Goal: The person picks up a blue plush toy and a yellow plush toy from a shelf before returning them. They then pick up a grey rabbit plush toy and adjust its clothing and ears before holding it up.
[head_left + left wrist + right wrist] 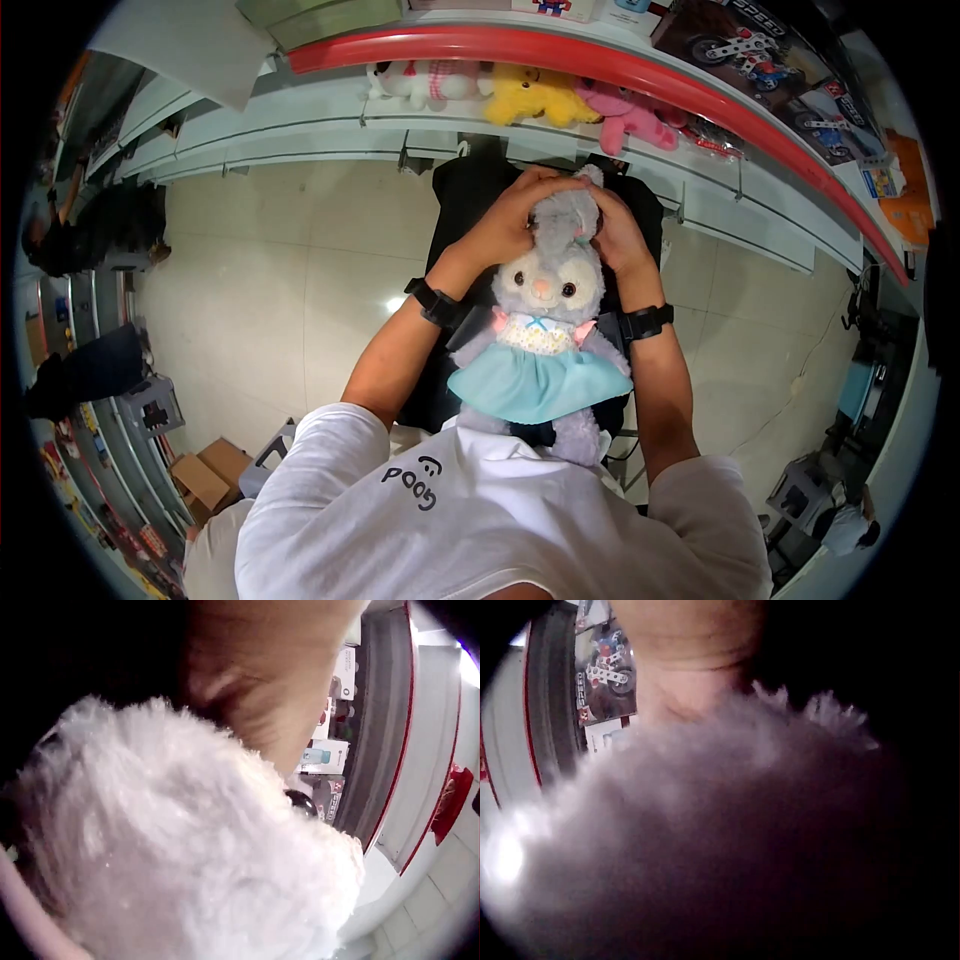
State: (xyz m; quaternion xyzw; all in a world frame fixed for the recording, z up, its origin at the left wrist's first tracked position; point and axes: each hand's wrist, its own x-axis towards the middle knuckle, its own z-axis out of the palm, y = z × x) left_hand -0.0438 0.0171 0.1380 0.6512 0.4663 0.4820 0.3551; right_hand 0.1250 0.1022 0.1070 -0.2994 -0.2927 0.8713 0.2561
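A grey plush rabbit (549, 280) in a teal skirt lies face up on a black surface (450, 215), its feet toward the person's white shirt. In the head view the left hand (512, 218) curls around the left side of the toy's ears and head top. The right hand (620, 238) holds the opposite side, and the fingertips of both hands come close together above the head. Pale fur (180, 840) fills much of the left wrist view under the hand. Blurred fur (690, 825) hides the right fingers in the right wrist view.
Beyond the toy stands a shelf with a red edge (480, 42), holding a yellow plush (535, 95), a pink plush (632, 115) and boxed toys (770, 60). Cardboard boxes (205, 475) and a grey stool (155, 405) stand at the left. People are at both sides.
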